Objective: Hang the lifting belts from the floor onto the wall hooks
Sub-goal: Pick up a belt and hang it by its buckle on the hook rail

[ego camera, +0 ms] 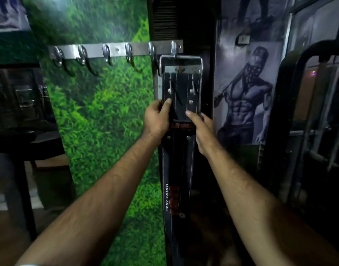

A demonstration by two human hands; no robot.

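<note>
Belt (181, 104) hangs by its steel buckle (181, 63) from the rightmost hook (174, 48) of a metal rack (117, 49) on the wall. Its long axis runs straight up and down: buckle end at the top, black strap falling out of view at the bottom edge. The two buckle prongs point downward over the strap, and the white "UNIVERSAL" lettering lower down reads sideways along its length.

Left hand (157, 118) grips the strap's left edge just below the buckle, thumb laid across the front near a rivet, fingers (167, 102) curled round the edge. Right hand (202, 129) holds the right edge slightly lower, thumb on the front face, the other fingers wrapped behind and mostly hidden. Both hands are closed on the belt, and both forearms reach up from the bottom corners.

Five other hooks on the rack, to the left of the belt, are bare. The rack is fixed across a grass-print panel (99, 112), and its right end meets a dark pillar (184, 22) against which the belt hangs. Right of the pillar is a poster (247, 96) of a muscular figure, then a black curved machine frame (291, 83). Dark gym equipment stands at the left edge, too blurred to name.
</note>
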